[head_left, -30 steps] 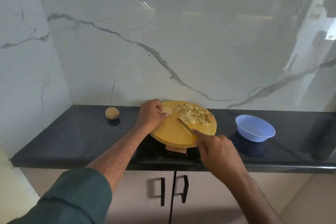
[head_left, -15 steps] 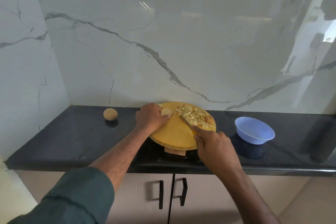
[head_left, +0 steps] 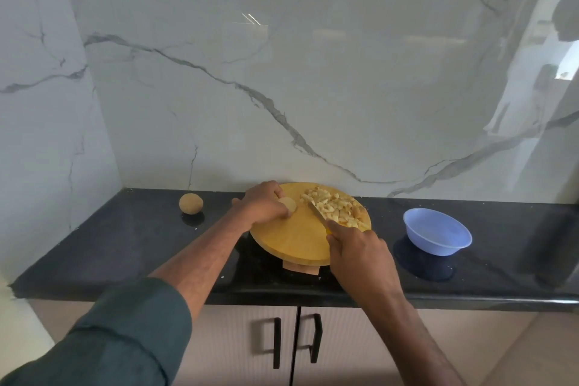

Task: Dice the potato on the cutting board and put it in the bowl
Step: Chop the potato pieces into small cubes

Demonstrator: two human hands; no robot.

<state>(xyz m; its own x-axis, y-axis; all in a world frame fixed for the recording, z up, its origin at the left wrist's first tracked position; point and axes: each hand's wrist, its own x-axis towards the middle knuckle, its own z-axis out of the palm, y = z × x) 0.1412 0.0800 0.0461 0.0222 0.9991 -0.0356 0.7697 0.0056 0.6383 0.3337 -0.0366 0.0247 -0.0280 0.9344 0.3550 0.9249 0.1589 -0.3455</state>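
Note:
A round wooden cutting board (head_left: 294,244) lies on the black counter. A heap of diced potato (head_left: 336,208) covers its far right part. My left hand (head_left: 264,205) grips an uncut potato piece (head_left: 288,204) at the board's left edge. My right hand (head_left: 357,246) holds a knife (head_left: 317,213) by its yellow handle; the blade points away from me along the left edge of the dice. A pale blue bowl (head_left: 437,235) stands empty to the right of the board.
A whole potato (head_left: 191,203) sits on the counter (head_left: 125,244) left of the board. The marble wall rises right behind the board. Cabinet doors with black handles (head_left: 296,341) are below the counter's front edge.
The knife blade has moved away from me, up against the left edge of the diced heap. My left hand still grips the same piece.

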